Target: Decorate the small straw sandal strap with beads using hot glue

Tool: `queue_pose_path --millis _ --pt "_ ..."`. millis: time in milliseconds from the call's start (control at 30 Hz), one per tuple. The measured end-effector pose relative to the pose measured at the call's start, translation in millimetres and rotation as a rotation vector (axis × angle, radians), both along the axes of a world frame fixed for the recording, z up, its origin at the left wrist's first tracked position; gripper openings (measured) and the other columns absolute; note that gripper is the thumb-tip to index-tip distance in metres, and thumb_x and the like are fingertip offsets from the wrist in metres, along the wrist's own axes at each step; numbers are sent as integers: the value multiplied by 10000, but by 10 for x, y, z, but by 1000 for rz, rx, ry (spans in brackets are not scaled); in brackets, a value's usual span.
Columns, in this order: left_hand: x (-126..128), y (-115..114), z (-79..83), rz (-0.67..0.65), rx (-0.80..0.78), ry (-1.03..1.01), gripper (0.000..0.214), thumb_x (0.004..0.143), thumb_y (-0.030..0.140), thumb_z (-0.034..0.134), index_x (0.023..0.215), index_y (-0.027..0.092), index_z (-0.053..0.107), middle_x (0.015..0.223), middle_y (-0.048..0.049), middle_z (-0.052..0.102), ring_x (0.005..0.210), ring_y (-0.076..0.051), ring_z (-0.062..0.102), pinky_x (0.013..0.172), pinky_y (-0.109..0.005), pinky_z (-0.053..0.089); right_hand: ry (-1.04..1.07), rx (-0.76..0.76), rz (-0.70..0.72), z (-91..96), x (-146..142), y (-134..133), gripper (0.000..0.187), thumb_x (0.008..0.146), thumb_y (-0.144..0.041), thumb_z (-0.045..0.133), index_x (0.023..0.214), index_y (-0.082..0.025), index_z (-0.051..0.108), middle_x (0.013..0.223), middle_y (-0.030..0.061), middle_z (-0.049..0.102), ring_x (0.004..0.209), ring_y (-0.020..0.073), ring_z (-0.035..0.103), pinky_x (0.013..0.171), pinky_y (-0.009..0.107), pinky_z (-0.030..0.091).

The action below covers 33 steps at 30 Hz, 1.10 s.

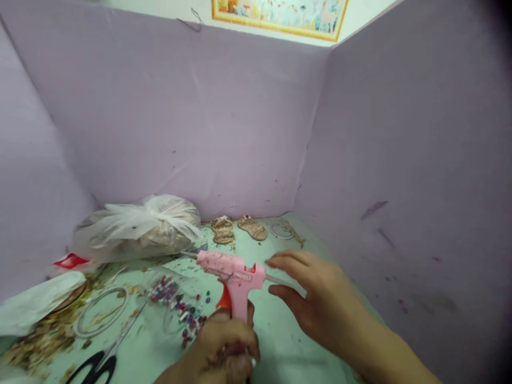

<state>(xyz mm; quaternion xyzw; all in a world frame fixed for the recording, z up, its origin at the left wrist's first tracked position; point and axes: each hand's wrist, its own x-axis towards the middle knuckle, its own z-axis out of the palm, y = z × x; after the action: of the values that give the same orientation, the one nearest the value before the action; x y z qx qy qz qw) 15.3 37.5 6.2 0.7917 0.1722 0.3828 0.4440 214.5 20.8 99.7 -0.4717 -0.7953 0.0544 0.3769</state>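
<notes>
My left hand (228, 344) is closed round the handle of a pink hot glue gun (224, 266), with its nozzle pointing left. An orange trigger (224, 296) shows above the fingers. From the back of the gun sticks out a whitish glue stick (285, 282). Around that stick my right hand (308, 290) is held with thumb and fingers apart; whether the palm touches the stick's end I cannot tell. Left of the gun lie loose coloured beads (194, 314) and a clear tipped container (154, 282) with more beads.
Black-handled scissors (106, 354) and a pale ring (78, 325) lie at left beside dry scraps (44, 346). A tied plastic bag (140, 229) rests against the back wall. Two small sole-shaped woven pieces (252, 228) and another ring (282, 231) are at the back. Lilac walls (384, 176) enclose the green surface.
</notes>
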Motion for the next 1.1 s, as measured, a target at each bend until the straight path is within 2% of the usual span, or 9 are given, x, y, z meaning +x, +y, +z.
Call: queue_pose_path --millis 100,167,233,300,400,600,700,833,1100 --pt "-10 -13 100 160 -113 -26 383 805 532 469 755 168 576 748 -35 497 752 -158 466 723 -281 354 145 -62 -159 -190 -69 -152 139 796 -318 569 710 -218 612 690 36 642 638 187 597 589 293 462" --pt "-12 -29 159 177 -200 -76 398 786 549 492 740 159 561 747 -32 488 758 -160 456 726 -284 351 217 -446 -76 -355 -111 -180 309 827 -447 496 657 -215 609 618 25 632 579 180 593 506 270 448" --pt "5 -57 181 135 -257 -124 405 774 556 503 726 157 546 722 -20 458 713 -144 428 675 -263 344 411 -686 28 -510 -170 -134 382 806 -541 478 774 -198 642 771 53 676 762 218 630 648 303 495" --pt "45 -99 157 99 -323 -133 398 766 553 516 723 158 541 699 -2 428 644 -119 392 612 -238 324 637 -806 146 -634 -253 -61 429 766 -574 520 883 -180 642 901 69 672 913 235 604 813 350 469" --pt "131 -170 79 41 -411 -129 408 749 561 525 708 155 546 628 16 412 554 -94 347 527 -219 284 900 -901 245 -756 -380 -3 399 725 -557 596 820 -172 631 792 40 645 833 203 602 787 330 466" --pt "182 -242 157 85 -408 -113 400 721 519 580 631 134 647 651 -26 492 639 -130 443 594 -242 344 1167 -928 220 -829 -398 -90 314 744 -484 621 797 -175 629 777 48 640 813 199 601 764 327 463" --pt "79 -240 225 307 -576 -188 247 699 382 650 639 143 675 822 -58 558 760 -155 494 684 -263 381 1217 -830 139 -844 -280 -159 330 774 -498 575 854 -185 644 846 73 662 835 208 602 785 349 457" --pt "-131 -265 115 667 -811 -163 134 644 265 683 636 132 667 589 5 538 559 -95 422 560 -222 347 1180 -754 34 -915 -82 -333 274 782 -472 576 759 -204 625 674 16 602 614 148 571 552 258 453" --pt "-265 -406 -229 878 -596 20 106 684 239 596 662 138 621 583 14 550 452 -77 412 439 -202 337 852 -869 -204 -1184 406 -720 297 737 -496 611 810 -219 688 664 41 632 595 158 557 503 230 453"
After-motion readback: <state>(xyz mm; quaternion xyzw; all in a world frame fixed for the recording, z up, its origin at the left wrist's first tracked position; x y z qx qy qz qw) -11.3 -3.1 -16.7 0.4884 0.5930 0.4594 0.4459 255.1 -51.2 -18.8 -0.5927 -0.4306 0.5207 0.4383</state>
